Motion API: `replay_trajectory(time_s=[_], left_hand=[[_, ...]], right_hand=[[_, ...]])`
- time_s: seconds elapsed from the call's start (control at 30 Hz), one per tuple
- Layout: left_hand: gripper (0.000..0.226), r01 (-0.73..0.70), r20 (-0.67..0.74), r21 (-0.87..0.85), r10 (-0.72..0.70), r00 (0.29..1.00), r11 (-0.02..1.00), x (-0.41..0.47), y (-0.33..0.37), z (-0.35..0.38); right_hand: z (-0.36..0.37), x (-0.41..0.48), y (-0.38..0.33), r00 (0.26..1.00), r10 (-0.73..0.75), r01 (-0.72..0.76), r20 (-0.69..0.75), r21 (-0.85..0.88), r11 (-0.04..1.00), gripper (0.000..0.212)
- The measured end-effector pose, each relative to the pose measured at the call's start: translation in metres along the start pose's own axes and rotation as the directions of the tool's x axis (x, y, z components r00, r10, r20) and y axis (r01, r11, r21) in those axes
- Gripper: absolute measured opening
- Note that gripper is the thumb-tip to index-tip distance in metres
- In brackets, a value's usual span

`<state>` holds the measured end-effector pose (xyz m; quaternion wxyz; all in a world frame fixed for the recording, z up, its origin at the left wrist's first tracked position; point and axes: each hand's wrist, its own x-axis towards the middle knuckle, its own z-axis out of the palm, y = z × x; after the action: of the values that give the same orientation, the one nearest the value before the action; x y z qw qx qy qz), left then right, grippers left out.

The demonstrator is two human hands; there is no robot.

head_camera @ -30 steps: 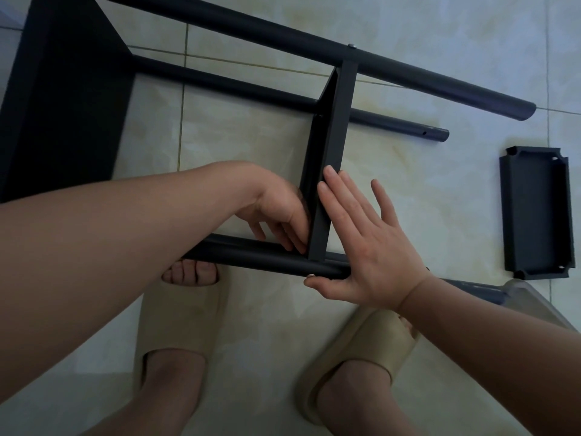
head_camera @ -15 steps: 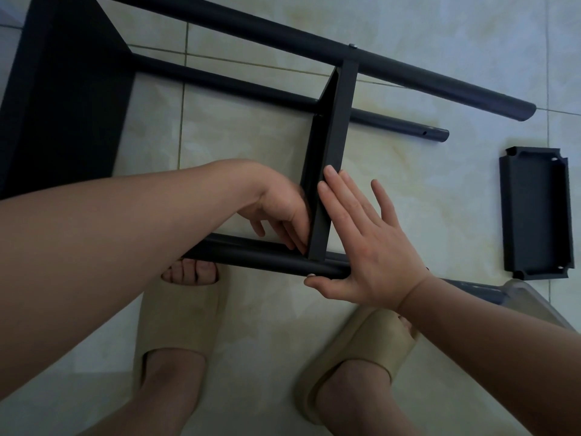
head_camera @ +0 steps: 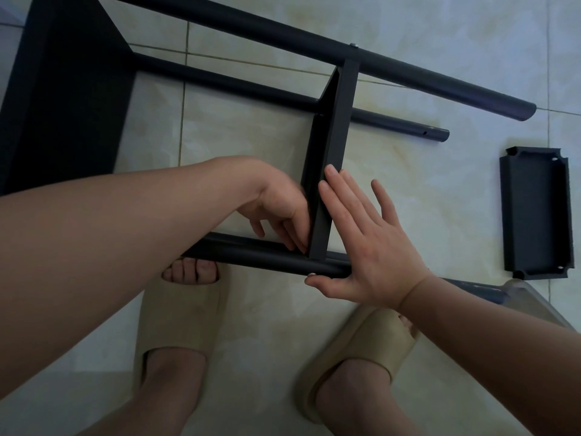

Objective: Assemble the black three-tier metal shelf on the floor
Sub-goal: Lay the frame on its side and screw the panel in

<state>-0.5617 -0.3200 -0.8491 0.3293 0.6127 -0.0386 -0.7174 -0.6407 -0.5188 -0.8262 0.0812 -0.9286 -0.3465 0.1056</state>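
The black metal shelf lies on its side on the tiled floor. Its middle tier tray [head_camera: 338, 127] stands on edge between the far pole [head_camera: 283, 39] and the near pole [head_camera: 251, 253]. My left hand [head_camera: 279, 212] is at the tray's left face, fingers curled down at the joint with the near pole; what they hold is hidden. My right hand [head_camera: 361, 243] lies flat with straight fingers against the tray's right face, thumb along the near pole. Another tier [head_camera: 63, 99] is fixed at the left end. A loose third tray [head_camera: 534, 212] lies on the floor to the right.
A third pole [head_camera: 393, 121] runs behind the tray, its free end pointing right. My feet in beige slippers [head_camera: 179, 319] stand just under the near pole. A clear plastic object [head_camera: 528, 297] sits at the right near my right forearm. Pale tiles surround the shelf.
Almost nothing differs; my left hand's fingers have shifted slightly at the joint. My right hand and the shelf have not moved.
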Motion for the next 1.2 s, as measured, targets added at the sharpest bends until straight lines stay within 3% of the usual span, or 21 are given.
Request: replay_trajectory(time_s=[0.63,0.87,1.03,1.2], left_hand=[[0.009,0.018,-0.03,0.002,-0.018,0.999,1.0,0.0027,-0.0039,0.0032],[0.014,0.012,0.022,-0.024,-0.011,1.0,1.0,0.0008,-0.0029,0.0],[0.009,0.008,-0.033,0.001,-0.008,0.999,1.0,0.0031,-0.0034,0.0025],[0.022,0.005,-0.003,0.012,-0.005,1.0,1.0,0.0002,0.0014,-0.001]], right_hand=[[-0.0024,0.0,0.0004,1.0,0.004,-0.005,0.021,0.025,1.0,0.112],[-0.0008,0.0001,0.0012,1.0,0.0,0.0,0.017,0.019,1.0,0.112],[-0.0001,0.0,0.0012,1.0,0.001,-0.001,0.012,0.024,1.0,0.112],[-0.0007,0.0002,0.0011,1.0,0.003,-0.003,0.02,0.027,1.0,0.112]])
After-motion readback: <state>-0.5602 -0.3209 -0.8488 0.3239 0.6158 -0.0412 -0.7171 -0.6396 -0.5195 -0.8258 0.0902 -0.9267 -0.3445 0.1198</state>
